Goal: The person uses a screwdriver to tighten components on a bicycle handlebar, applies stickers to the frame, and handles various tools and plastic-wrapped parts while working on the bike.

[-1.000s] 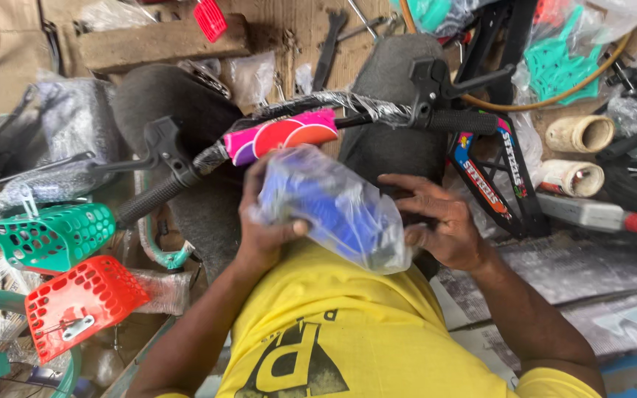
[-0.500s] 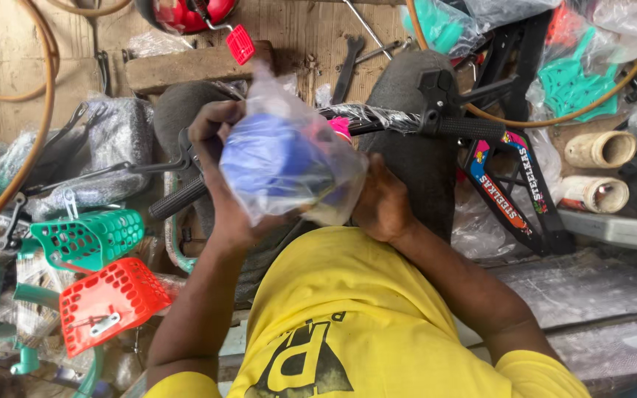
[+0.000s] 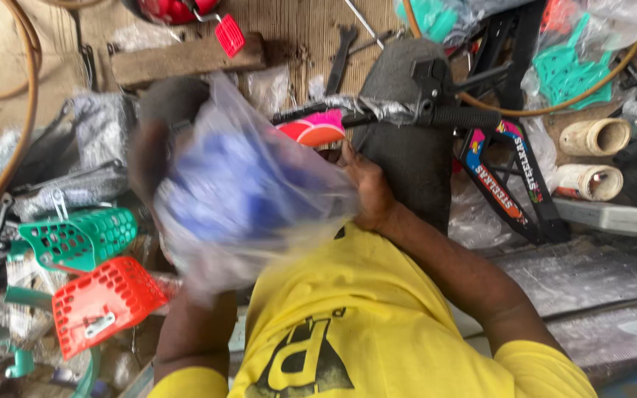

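Observation:
Both of my hands hold a clear plastic bag point(image 3: 252, 199) with a blue object inside, raised close to the camera and blurred by motion. My left hand point(image 3: 150, 166) grips the bag's left side, while my right hand point(image 3: 366, 193) holds its right edge. Behind the bag runs a plastic-wrapped black bicycle handlebar point(image 3: 436, 114) with a pink and orange pad point(image 3: 312, 130). My yellow shirt point(image 3: 377, 324) fills the bottom of the view.
A green plastic basket point(image 3: 82, 237) and a red one point(image 3: 105, 302) lie at the left. A black bicycle frame point(image 3: 514, 188) with coloured stickers leans at the right, beside two tape rolls point(image 3: 599, 158). A wooden plank point(image 3: 186, 59) and a wrench point(image 3: 338, 63) lie at the top.
The bag with the blue object has risen and shifted left, toward the camera. My left hand went up with it, and my right hand moved from under the bag to its right edge.

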